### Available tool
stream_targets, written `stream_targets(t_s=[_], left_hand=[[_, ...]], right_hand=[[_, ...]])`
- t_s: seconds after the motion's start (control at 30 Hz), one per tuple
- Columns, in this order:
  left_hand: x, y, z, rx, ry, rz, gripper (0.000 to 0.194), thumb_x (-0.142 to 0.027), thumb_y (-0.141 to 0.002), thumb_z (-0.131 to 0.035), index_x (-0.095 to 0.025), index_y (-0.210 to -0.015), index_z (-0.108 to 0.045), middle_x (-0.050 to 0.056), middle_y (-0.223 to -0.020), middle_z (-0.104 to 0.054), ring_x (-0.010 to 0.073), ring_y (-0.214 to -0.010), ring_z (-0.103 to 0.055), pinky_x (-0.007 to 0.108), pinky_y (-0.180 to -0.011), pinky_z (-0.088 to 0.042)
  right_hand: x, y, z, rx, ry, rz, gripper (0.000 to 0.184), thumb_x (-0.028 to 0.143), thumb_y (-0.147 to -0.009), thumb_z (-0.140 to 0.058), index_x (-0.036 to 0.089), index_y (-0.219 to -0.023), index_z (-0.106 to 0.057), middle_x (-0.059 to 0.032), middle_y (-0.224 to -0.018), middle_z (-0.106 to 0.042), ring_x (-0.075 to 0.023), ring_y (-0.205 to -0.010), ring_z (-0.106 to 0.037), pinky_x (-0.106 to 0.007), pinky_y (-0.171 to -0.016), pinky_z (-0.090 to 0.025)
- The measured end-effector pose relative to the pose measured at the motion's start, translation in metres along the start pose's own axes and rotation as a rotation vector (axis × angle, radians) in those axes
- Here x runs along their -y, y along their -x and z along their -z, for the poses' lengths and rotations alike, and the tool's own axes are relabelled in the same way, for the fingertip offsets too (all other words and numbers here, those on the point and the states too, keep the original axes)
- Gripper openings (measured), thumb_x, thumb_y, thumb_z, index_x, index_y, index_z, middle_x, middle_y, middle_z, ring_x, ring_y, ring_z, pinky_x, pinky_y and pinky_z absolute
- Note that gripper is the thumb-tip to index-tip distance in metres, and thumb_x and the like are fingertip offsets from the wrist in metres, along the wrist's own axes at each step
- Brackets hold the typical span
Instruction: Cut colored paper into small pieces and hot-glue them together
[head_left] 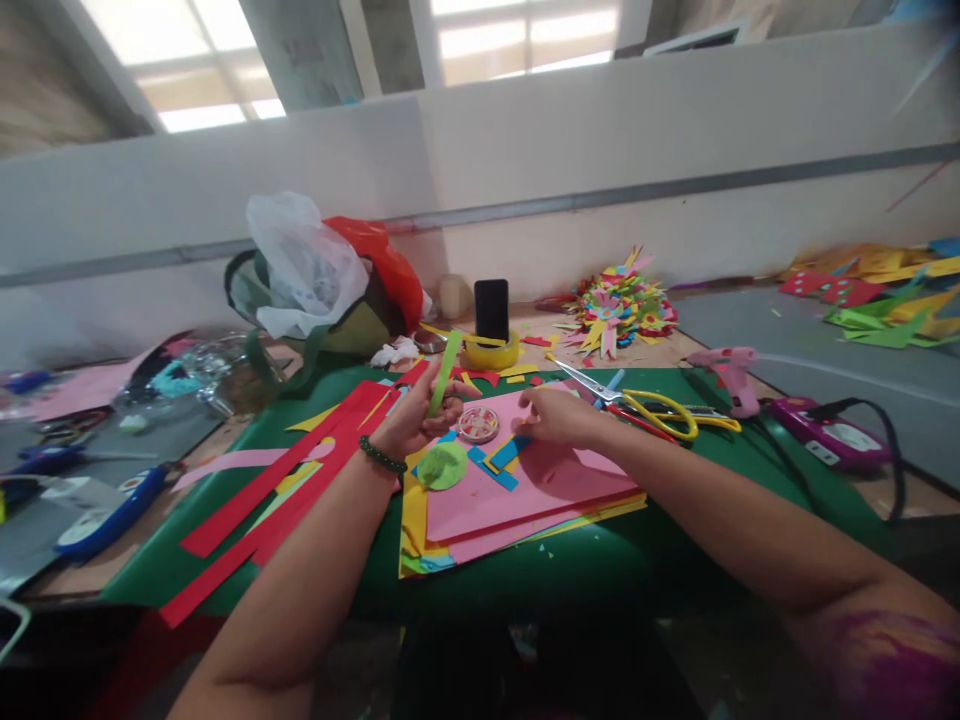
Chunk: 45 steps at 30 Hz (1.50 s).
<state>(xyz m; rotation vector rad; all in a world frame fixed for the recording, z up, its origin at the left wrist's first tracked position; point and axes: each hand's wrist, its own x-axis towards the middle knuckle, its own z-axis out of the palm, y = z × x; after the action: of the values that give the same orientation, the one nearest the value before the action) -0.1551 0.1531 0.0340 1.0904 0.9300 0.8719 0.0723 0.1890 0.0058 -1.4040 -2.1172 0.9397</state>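
My left hand (431, 408) is closed around a light green paper strip (448, 368), which stands up from between the fingers. Over the pink paper sheets (480, 512), my right hand (553, 415) has its fingers curled downward beside a blue paper strip (510, 453); what they pinch, if anything, is hidden. A second blue strip (495, 474) lies close by. Between my hands sits a small round clear case (478, 425) with red and white bits. A round light green piece (442, 466) rests on the sheets' left side.
Red paper strips (285, 470) lie on the left of the green mat (600, 575). Yellow-handled scissors (630, 398) and a pink glue gun (739, 378) are at the right. Behind stand a phone (492, 310), a tape roll (491, 352), a paper-flower pile (626, 305) and a bag (345, 335).
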Motion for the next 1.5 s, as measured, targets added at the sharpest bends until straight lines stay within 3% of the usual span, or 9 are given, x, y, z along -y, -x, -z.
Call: stream_targets(t_s=[0.17, 0.3, 0.43, 0.63, 0.93, 1.07, 1.17, 1.33, 1.5], left_hand=[[0.009, 0.009, -0.022, 0.183, -0.416, -0.112, 0.041, -0.048, -0.089, -0.051, -0.011, -0.085, -0.068, -0.004, -0.055, -0.042, 0.0054, -0.044, -0.028, 0.019, -0.041, -0.017], [0.011, 0.013, -0.041, 0.297, -0.692, -0.059, 0.041, -0.040, -0.095, -0.041, -0.012, -0.087, -0.069, -0.001, -0.059, -0.047, 0.0095, -0.051, -0.036, 0.023, -0.048, -0.029], [0.006, 0.015, -0.037, 0.101, -0.860, -0.074, 0.039, -0.033, -0.096, -0.038, -0.016, -0.079, -0.068, 0.000, -0.062, -0.049, 0.0122, -0.057, -0.044, 0.024, -0.056, -0.037], [-0.005, 0.015, 0.004, -0.378, -1.243, -0.027, 0.036, -0.025, -0.094, -0.035, -0.015, -0.079, -0.067, 0.011, -0.088, -0.068, 0.0238, -0.089, -0.061, 0.031, -0.079, -0.043], [-0.001, 0.014, 0.024, -0.478, -1.552, 0.287, 0.050, -0.045, -0.095, -0.036, -0.009, -0.098, -0.070, 0.025, -0.113, -0.068, 0.0357, -0.107, -0.062, 0.040, -0.085, -0.046], [0.003, 0.015, 0.019, -0.337, -1.574, 0.287, 0.051, -0.063, -0.080, -0.056, -0.015, -0.086, -0.071, 0.018, -0.102, -0.073, 0.0319, -0.093, -0.067, 0.034, -0.075, -0.048], [0.005, 0.013, 0.016, -0.345, -1.589, 0.224, 0.054, -0.068, -0.078, -0.056, -0.017, -0.088, -0.070, 0.014, -0.101, -0.073, 0.0292, -0.093, -0.066, 0.031, -0.074, -0.047], [-0.004, 0.014, 0.038, -0.584, -1.610, 0.226, 0.050, -0.060, -0.085, -0.051, -0.017, -0.104, -0.071, 0.017, -0.116, -0.069, 0.0308, -0.112, -0.060, 0.032, -0.086, -0.047], [-0.018, 0.034, 0.089, -0.996, -1.547, 0.451, 0.050, -0.046, -0.089, -0.050, -0.008, -0.117, -0.066, 0.029, -0.129, -0.058, 0.0414, -0.120, -0.054, 0.046, -0.088, -0.048]], right_hand=[[0.007, 0.007, 0.014, -0.280, -0.069, 0.361, 0.049, 0.046, -0.080, -0.067, 0.017, -0.118, -0.060, -0.0147, -0.117, -0.064, -0.0262, -0.099, -0.066, -0.037, -0.077, -0.055], [0.008, 0.010, 0.013, -0.057, -0.242, 0.481, 0.045, 0.051, -0.075, -0.069, 0.018, -0.105, -0.065, -0.0069, -0.089, -0.070, -0.0197, -0.073, -0.068, -0.030, -0.061, -0.055], [-0.001, 0.006, 0.010, -0.154, -0.162, 0.461, 0.037, 0.049, -0.080, -0.064, 0.018, -0.098, -0.067, -0.0048, -0.075, -0.068, -0.0174, -0.061, -0.064, -0.030, -0.057, -0.052], [-0.008, -0.003, 0.009, -0.241, 0.103, 0.441, 0.022, 0.031, -0.083, -0.058, 0.018, -0.099, -0.068, -0.0063, -0.083, -0.071, -0.0192, -0.070, -0.065, -0.030, -0.064, -0.050], [-0.001, 0.002, 0.010, -0.026, 0.499, 0.345, 0.021, 0.027, -0.089, -0.056, 0.018, -0.100, -0.071, -0.0076, -0.092, -0.074, -0.0194, -0.078, -0.067, -0.027, -0.066, -0.046], [0.002, 0.004, 0.010, 0.081, 0.552, 0.366, 0.022, 0.031, -0.085, -0.064, 0.019, -0.101, -0.071, -0.0075, -0.095, -0.075, -0.0199, -0.078, -0.068, -0.026, -0.064, -0.045], [0.003, 0.005, 0.010, 0.123, 0.580, 0.373, 0.026, 0.036, -0.088, -0.061, 0.018, -0.104, -0.071, -0.0092, -0.101, -0.075, -0.0214, -0.082, -0.069, -0.027, -0.065, -0.045], [0.002, 0.003, 0.009, 0.154, 0.611, 0.369, 0.028, 0.035, -0.090, -0.058, 0.017, -0.106, -0.071, -0.0115, -0.104, -0.074, -0.0246, -0.089, -0.068, -0.029, -0.071, -0.047], [-0.001, 0.002, 0.008, 0.173, 0.632, 0.355, 0.028, 0.036, -0.090, -0.058, 0.017, -0.106, -0.071, -0.0121, -0.103, -0.074, -0.0252, -0.092, -0.068, -0.029, -0.072, -0.047]])
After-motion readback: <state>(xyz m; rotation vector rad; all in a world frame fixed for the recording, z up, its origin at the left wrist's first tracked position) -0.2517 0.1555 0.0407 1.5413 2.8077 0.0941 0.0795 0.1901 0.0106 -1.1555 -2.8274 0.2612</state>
